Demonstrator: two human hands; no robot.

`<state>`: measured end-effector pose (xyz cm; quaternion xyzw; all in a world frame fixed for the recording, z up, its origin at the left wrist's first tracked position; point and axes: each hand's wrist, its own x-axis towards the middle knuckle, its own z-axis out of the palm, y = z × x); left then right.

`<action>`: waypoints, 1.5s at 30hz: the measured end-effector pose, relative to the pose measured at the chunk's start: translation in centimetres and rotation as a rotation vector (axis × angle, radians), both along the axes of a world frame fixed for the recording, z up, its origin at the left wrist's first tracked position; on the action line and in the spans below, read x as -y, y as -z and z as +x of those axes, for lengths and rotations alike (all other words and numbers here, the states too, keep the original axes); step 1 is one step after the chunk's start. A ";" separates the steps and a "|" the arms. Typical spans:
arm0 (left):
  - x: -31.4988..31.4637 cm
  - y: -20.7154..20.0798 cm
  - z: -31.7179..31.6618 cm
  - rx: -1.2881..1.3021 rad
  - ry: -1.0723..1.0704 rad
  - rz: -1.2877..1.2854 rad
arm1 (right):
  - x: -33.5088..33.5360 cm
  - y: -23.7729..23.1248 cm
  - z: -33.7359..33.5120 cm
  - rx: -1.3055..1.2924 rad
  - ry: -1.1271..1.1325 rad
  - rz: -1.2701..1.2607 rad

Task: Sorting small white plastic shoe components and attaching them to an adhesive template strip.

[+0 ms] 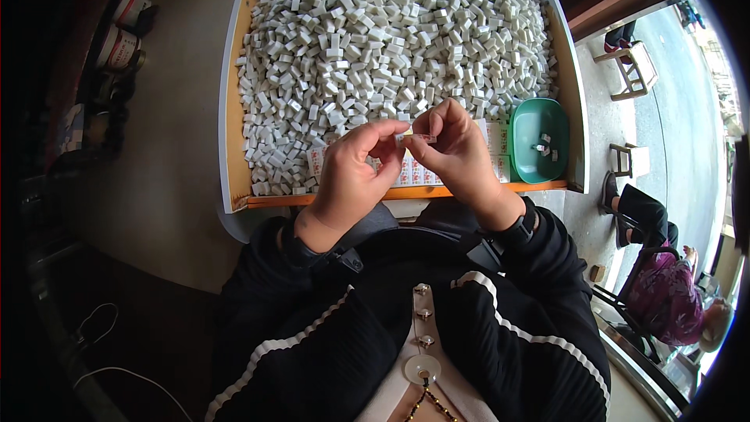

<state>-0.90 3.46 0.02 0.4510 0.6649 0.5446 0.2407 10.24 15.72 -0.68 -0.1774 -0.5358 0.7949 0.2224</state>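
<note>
My left hand (351, 168) and my right hand (467, 162) meet over the near part of a wide wooden tray. Between their fingertips is a small printed piece (424, 138), pale with red marks. The right thumb and forefinger pinch it, and the left fingertips close on its other end. Whether a white block is inside it I cannot make out. Below the hands lie printed sheets (418, 174) with rows of small red and green pictures, partly hidden by my fingers. A great heap of small white blocks (375, 39) fills the tray behind.
A green plastic bowl (522, 121) with several small pieces stands in the tray's (229, 101) near right corner. Wooden stools (631, 160) stand on the floor at right. A seated person (664, 293) in a purple patterned top is farther right. Tins (119, 47) line a shelf at left.
</note>
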 end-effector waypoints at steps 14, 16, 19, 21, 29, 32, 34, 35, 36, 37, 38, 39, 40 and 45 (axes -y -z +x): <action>-0.7 0.6 -1.1 0.928 0.039 0.022 | 0.1 -0.7 0.2 -0.021 -0.036 0.009; -0.6 0.9 -1.2 0.896 0.040 0.022 | 0.1 -0.4 0.3 -0.008 -0.021 0.030; -0.6 1.0 -1.1 0.839 0.042 0.016 | 0.0 -0.4 0.2 0.010 -0.020 0.040; -0.5 0.8 -1.0 0.808 0.062 0.020 | 0.0 -0.4 0.2 0.021 -0.019 0.043; -0.3 0.3 -1.0 0.659 0.115 0.038 | -0.3 -0.3 -0.1 0.025 -0.058 0.000; -0.1 0.1 -1.1 0.556 0.145 0.029 | -0.5 -0.4 -0.1 0.099 -0.051 0.268; -0.2 0.0 -1.1 0.459 0.194 0.028 | -0.6 -0.4 -0.1 0.097 -0.050 0.281; -0.2 -0.1 -1.1 0.460 0.195 0.026 | -0.6 -0.5 -0.1 0.094 -0.052 0.296; -0.3 -0.1 -1.0 0.395 0.209 0.042 | -0.5 -0.5 -0.1 0.090 -0.054 0.310; -0.3 -0.2 -1.0 0.330 0.223 0.057 | -0.5 -0.5 -0.1 0.091 -0.054 0.309; -0.4 -0.2 -0.9 0.265 0.237 0.072 | -0.5 -0.4 -0.1 0.074 -0.064 0.273; -0.5 -0.3 -0.9 0.265 0.239 0.071 | -0.5 -0.4 -0.1 0.056 -0.075 0.237; -0.7 -0.4 -0.7 0.196 0.242 0.095 | -0.4 -0.4 -0.1 0.039 -0.086 0.201; -1.3 -0.7 -0.2 0.087 0.243 0.157 | -0.2 -0.8 -0.3 0.075 -0.103 0.173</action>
